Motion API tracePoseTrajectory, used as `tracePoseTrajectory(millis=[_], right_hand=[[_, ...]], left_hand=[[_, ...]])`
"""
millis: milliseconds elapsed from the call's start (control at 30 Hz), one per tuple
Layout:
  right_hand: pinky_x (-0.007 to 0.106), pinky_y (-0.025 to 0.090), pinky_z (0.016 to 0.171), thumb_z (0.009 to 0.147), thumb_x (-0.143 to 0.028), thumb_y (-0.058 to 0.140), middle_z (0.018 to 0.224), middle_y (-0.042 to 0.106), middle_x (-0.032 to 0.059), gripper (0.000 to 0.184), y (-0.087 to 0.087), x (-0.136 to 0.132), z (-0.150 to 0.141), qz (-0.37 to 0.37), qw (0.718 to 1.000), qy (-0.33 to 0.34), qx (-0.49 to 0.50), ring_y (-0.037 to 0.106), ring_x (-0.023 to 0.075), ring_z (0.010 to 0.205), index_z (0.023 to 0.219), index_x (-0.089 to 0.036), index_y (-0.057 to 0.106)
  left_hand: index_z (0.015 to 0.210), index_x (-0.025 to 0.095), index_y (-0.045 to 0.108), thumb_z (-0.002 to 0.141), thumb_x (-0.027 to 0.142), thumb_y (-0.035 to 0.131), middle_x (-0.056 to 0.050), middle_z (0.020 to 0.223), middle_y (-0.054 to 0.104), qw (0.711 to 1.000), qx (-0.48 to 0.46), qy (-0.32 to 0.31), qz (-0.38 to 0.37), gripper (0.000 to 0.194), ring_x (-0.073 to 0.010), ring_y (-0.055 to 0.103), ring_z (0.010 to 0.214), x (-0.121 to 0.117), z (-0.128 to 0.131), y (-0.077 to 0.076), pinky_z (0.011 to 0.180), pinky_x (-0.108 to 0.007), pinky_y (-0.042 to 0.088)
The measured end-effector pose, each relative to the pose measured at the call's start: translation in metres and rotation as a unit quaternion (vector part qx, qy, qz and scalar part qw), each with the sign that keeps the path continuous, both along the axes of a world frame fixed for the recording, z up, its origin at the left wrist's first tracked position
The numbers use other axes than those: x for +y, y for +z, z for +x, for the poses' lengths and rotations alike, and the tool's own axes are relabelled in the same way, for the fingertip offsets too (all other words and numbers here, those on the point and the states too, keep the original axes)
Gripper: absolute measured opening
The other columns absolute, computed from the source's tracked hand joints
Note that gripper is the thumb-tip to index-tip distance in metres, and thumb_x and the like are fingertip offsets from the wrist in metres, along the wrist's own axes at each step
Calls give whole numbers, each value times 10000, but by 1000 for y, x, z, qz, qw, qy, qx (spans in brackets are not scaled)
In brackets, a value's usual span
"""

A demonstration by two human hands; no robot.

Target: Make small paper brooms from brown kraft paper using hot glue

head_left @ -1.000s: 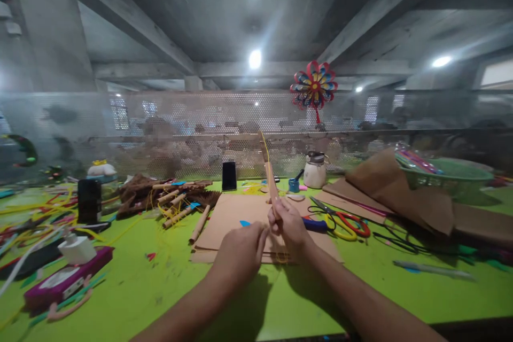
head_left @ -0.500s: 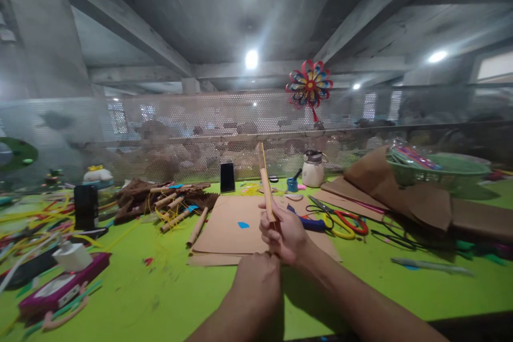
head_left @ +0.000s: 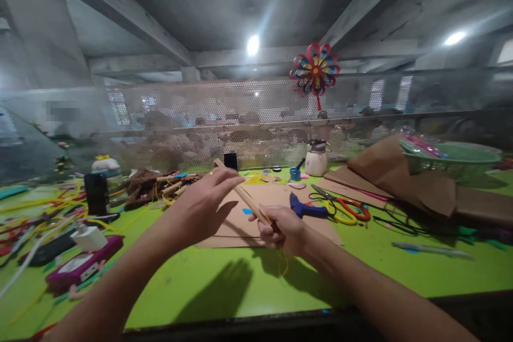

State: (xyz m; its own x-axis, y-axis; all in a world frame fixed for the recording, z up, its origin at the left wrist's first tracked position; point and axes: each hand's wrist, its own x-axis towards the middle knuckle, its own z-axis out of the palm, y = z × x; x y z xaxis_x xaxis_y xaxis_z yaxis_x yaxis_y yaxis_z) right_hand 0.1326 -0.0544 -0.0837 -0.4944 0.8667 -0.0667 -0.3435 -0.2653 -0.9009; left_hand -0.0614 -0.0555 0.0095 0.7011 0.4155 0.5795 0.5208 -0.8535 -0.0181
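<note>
My right hand [head_left: 284, 228] is closed around the lower end of a thin rolled brown paper tube [head_left: 249, 199], which tilts up and to the left. A yellow string [head_left: 285, 267] hangs below that hand. My left hand [head_left: 202, 200] is open with its fingers stretched out, close to the tube's upper part; whether it touches the tube I cannot tell. Beneath both hands lie flat brown paper sheets [head_left: 276, 194] with a small blue scrap [head_left: 247, 211] on them. Just right of my right hand is a blue glue gun [head_left: 310, 209].
Scissors with red and yellow handles [head_left: 352, 209] lie beyond the glue gun. More paper rolls [head_left: 172, 187] are piled at left, near a black phone [head_left: 96, 195] and a purple power strip [head_left: 86, 262]. A white jug [head_left: 316, 160] stands at the back, a green basket [head_left: 473, 154] at right.
The paper tube has swung from nearly upright to a leftward tilt. My left hand has risen from a fist below the right hand and opened beside the tube's upper part.
</note>
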Motion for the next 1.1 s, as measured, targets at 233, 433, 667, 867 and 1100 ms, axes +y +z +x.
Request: tracePoseTrajectory(millis=[233, 433, 667, 867, 1100], right_hand=[[175, 104, 383, 888, -332, 341, 489, 276, -84, 260, 0, -11, 20, -26, 994, 104, -14, 101, 51, 387, 866, -157, 533], [172, 149, 373, 911, -354, 334, 476, 282, -86, 306, -4, -31, 37, -18, 989, 144, -16, 119, 56, 384, 986, -150, 550], [178, 217, 364, 907, -413, 347, 449, 344, -71, 386, -6, -34, 56, 8, 988, 127, -89, 220, 64, 371, 1008, -121, 577], [155, 98, 350, 879, -394, 432, 459, 285, -82, 336, -3, -19, 73, 3, 980, 89, -177, 188, 49, 386, 921, -98, 585], [150, 94, 341, 889, -417, 402, 415, 271, -97, 300, -4, -3, 83, -29, 968, 109, -226, 127, 44, 362, 726, -171, 454]], left_hand=[[1066, 207, 589, 631, 68, 624, -100, 1161, 589, 981, 14, -121, -150, 458, -270, 434, 1191, 47, 9, -31, 1059, -432, 185], [813, 171, 581, 842, 213, 500, -62, 732, 603, 987, 102, -108, -53, 96, -191, 540, 751, 38, 16, -41, 751, -311, 413], [815, 170, 489, 903, 179, 383, -38, 731, 553, 962, 260, -29, 73, 138, -158, 465, 641, 25, 25, -55, 591, -276, 349], [850, 186, 451, 898, 217, 375, -35, 780, 578, 962, 264, 11, -61, 95, -161, 512, 662, 27, 32, -73, 576, -262, 355], [812, 193, 447, 910, 311, 327, -34, 797, 589, 945, 258, 22, -200, 194, -157, 515, 661, 22, 41, -69, 562, -256, 349]])
